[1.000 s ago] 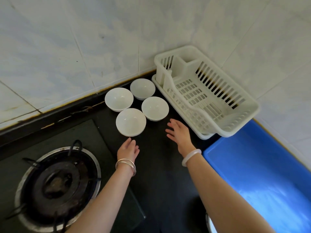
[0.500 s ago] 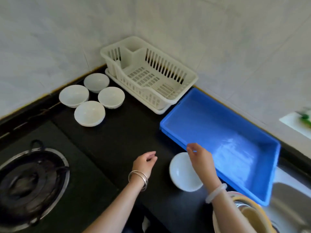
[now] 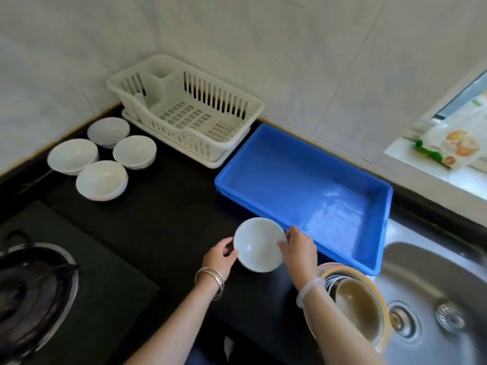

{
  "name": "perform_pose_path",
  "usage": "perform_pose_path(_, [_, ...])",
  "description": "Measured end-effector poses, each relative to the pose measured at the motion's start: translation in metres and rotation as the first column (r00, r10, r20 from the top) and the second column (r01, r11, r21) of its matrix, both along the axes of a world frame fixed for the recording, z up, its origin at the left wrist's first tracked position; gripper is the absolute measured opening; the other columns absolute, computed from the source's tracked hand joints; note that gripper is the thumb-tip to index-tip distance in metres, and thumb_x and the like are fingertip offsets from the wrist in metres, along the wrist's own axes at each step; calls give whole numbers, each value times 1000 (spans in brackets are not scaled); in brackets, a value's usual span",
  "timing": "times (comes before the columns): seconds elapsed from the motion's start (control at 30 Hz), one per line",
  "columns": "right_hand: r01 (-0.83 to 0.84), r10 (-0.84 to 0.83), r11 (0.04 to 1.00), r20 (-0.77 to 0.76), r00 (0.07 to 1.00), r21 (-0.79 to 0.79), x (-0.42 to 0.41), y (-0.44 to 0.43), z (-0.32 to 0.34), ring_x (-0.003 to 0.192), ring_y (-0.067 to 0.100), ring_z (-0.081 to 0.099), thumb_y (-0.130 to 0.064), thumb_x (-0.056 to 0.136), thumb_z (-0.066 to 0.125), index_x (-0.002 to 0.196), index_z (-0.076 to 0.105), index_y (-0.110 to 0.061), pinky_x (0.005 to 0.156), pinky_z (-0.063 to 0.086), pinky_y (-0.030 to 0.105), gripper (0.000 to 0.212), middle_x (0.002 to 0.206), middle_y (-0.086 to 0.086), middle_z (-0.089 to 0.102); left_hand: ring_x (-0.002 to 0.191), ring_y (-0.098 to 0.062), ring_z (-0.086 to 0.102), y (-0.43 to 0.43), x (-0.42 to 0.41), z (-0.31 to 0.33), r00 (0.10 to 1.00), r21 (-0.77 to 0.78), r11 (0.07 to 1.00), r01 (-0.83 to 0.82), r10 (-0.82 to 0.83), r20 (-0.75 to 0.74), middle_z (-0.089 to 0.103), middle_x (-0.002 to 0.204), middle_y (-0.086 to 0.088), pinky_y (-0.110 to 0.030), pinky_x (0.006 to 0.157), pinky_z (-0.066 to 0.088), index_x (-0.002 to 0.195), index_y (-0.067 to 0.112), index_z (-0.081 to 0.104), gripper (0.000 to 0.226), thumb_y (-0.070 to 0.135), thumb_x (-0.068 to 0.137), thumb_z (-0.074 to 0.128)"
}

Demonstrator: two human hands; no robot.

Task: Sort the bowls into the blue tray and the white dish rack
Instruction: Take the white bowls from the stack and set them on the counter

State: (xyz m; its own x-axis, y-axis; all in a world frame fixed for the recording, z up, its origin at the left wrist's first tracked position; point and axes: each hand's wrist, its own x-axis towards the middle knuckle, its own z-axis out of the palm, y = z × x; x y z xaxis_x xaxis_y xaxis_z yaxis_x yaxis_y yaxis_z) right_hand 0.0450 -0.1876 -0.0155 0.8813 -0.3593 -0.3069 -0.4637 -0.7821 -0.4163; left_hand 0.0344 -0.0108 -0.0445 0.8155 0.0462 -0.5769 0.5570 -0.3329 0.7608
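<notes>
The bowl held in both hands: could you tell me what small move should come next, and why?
Probably carry the bowl a little right and set it in the blue tray. The left hand and right hand grip its rim just beside the tray's near edge, and the tray holds nothing yet.

Both hands on one white bowl (image 3: 259,243), tilted, just off the near edge of the blue tray (image 3: 379,233). Left hand (image 3: 220,258) pinches the left rim, right hand (image 3: 299,250) the right rim. Rack (image 3: 184,106) sits in the back corner, touching the tray's far-left corner. Four white bowls (image 3: 101,158) cluster upright on the black counter (image 3: 163,222) left of the rack. Stacked dishes (image 3: 355,304) under the right wrist, beside the sink (image 3: 434,280). Burner (image 3: 34,291) at far left.
</notes>
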Motion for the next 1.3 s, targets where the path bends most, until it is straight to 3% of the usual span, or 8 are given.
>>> perform_pose_path(0.1, [2, -2, 1000, 18, 1000, -29, 3, -1, 3, 70, 27, 47, -14, 86, 53, 92, 52, -12, 59, 33, 30, 7, 81, 7, 57, 108, -18, 59, 0, -1, -6, 999, -62, 997, -37, 35, -30, 60, 122, -6, -39, 95, 50, 130, 23, 50, 43, 18, 88, 56])
perform_pose_path(0.33, [25, -27, 999, 65, 998, 31, 2, -6, 12, 69, 28, 51, -13, 86, 49, 90, 52, -14, 56, 34, 30, 5, 78, 9, 62, 95, -18, 64, -1, 2, -8, 987, -249, 957, -151, 131, -94, 65, 106, -5, -19, 66, 53, 131, 20, 49, 44, 11, 88, 55])
perform_pose_path(0.43, [82, -92, 991, 98, 991, 106, 2, -13, 18, 72, 29, 55, -12, 84, 51, 91, 58, -14, 60, 38, 30, 10, 80, 9, 66, 99, -24, 63, -3, 3, -6, 961, -386, 886, -258, 193, -199, 65, 103, -5, -23, 64, 53, 126, 20, 50, 40, 9, 89, 55])
perform_pose_path(0.53, [147, -173, 966, 110, 979, 213, 0, -22, 25, 70, 31, 64, -12, 83, 54, 92, 62, -15, 67, 54, 35, 13, 77, 10, 69, 91, -25, 63, -7, 2, -5, 932, -480, 810, -337, 216, -291, 61, 98, -1, -27, 63, 54, 115, 26, 52, 32, 7, 89, 54])
perform_pose_path(0.63, [187, -239, 929, 132, 962, 318, -1, -27, 30, 67, 31, 68, -11, 82, 58, 94, 63, -17, 69, 59, 45, 14, 84, 12, 70, 84, -24, 63, -9, 2, -6, 919, -501, 777, -381, 258, -300, 59, 99, -2, -26, 56, 55, 110, 24, 53, 29, 4, 89, 53])
perform_pose_path(0.77, [190, -257, 913, 145, 956, 361, 2, -26, 33, 65, 28, 69, -13, 81, 60, 91, 64, -19, 67, 60, 45, 13, 88, 9, 70, 82, -23, 64, -2, 2, -4, 908, -487, 768, -416, 319, -273, 60, 95, 0, -24, 51, 56, 109, 23, 56, 30, 1, 88, 53])
perform_pose_path(1.1, [122, -222, 823, 116, 968, 556, 44, 28, 37, 62, 15, 69, -10, 82, 63, 89, 64, -18, 49, 57, 26, 11, 82, 5, 69, 100, -32, 62, 77, 7, 11, 777, -424, 659, -622, 588, -227, 56, 111, -10, -35, 70, 53, 130, 16, 49, 45, 3, 88, 54])
perform_pose_path(1.3, [93, -164, 755, 50, 985, 649, 86, 89, 30, 79, 23, 69, -6, 84, 63, 106, 63, -15, 45, 53, 19, 23, 103, 7, 64, 94, -28, 62, 133, 12, 15, 618, -427, 494, -757, 753, -226, 60, 103, -10, -36, 73, 52, 129, 15, 50, 44, 3, 88, 54])
